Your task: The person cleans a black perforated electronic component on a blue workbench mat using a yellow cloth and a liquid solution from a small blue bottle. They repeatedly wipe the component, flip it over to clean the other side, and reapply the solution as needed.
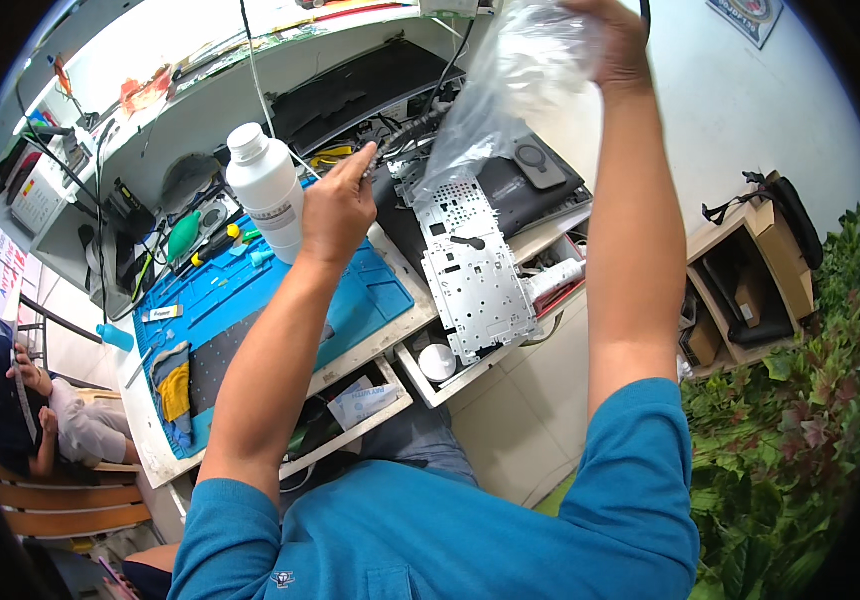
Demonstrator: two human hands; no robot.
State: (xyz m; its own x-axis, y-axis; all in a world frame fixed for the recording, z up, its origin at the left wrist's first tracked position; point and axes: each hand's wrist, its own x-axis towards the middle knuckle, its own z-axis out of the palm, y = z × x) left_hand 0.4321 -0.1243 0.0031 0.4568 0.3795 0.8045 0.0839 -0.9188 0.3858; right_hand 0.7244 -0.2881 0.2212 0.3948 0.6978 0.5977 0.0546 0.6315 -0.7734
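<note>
My right hand [622, 50] is raised at the top, its fingers closed on a clear plastic bag [525, 75]. The crumpled bag hangs down to the left, its lower end over the top of a silver perforated metal plate [470, 275]. My left hand [338, 205] is closed beside a white plastic bottle [268, 190] with a white cap. A dark, mottled cord-like strand [415, 128] runs up and right from near its fingertips; whether the fingers hold it I cannot tell. The plate lies slanted across the bench edge, above an open drawer.
A blue work mat [370, 290] bears a dark panel [220, 360], a grey-yellow glove [172, 390] and small tools. Open drawers [405, 365] jut toward me; a round white lid [437, 362] lies in one. A wooden shelf [750, 280] stands right; another person [40, 400] sits left.
</note>
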